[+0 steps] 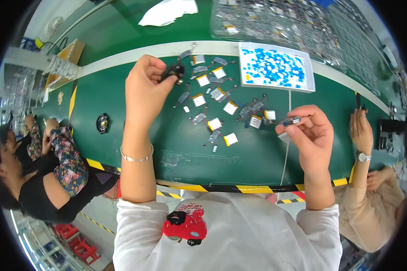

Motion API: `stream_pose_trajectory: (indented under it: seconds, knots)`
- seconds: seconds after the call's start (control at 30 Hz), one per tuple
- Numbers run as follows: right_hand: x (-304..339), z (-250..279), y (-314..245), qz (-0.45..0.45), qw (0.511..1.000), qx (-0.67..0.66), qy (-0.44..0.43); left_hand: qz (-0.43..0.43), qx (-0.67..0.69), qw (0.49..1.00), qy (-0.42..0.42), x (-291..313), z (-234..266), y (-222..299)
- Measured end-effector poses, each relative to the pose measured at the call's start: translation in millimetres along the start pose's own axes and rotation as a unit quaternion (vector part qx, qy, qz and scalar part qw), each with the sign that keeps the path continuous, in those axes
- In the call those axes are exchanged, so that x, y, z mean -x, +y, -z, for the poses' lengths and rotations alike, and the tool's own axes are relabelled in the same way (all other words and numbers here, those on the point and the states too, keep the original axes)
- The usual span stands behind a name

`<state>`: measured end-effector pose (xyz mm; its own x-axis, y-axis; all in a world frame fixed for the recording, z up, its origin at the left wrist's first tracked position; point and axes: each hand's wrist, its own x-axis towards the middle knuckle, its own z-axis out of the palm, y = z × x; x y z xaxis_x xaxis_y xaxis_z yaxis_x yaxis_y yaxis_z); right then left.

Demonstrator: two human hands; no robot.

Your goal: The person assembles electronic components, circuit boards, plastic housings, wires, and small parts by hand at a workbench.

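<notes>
My left hand point(144, 86) is raised over the green table point(190, 158), its fingers closed round a small black rounded plastic casing point(175, 71). To the right, my right hand point(315, 135) pinches a small circuit board point(291, 121) between thumb and fingers. A flat silvery piece point(284, 137), seemingly its battery, shows below that thumb. Between the hands lie several circuit boards wired to small silver batteries point(230, 108) with yellow edges. A second black casing point(102, 123) rests on the table left of my left forearm.
A white tray point(313, 80) of small blue pieces stands at the far side. Behind it are clear plastic trays point(276, 22) filled with parts. Co-workers sit at the left point(45, 185) and right point(371, 203). Yellow-black tape point(239, 189) marks the table's near edge.
</notes>
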<state>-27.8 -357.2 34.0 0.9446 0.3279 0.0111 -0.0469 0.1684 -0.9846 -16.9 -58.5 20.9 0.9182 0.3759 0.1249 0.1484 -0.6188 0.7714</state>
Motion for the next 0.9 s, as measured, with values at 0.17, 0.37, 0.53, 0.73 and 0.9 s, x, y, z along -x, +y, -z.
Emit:
stream_pose_trajectory:
  seconds: [0.17,0.37,0.53,0.73,0.9]
  knots:
    - [6,-3,-9,0.054,0.997,0.051,0.018,-0.004,0.435,0.874,-0.215,47,-43,35]
    - [2,-1,0,0.172,0.964,0.201,-0.006,0.138,0.449,0.815,-0.339,67,-52,61]
    - [-1,-11,3,0.215,0.936,0.273,-0.049,0.064,0.397,0.851,-0.338,75,-55,56]
    - [-3,-16,11,0.239,0.917,0.317,-0.028,0.048,0.38,0.856,-0.347,75,-51,56]
    - [-1,-19,10,0.232,0.917,0.323,-0.035,0.002,0.409,0.855,-0.318,78,-53,51]
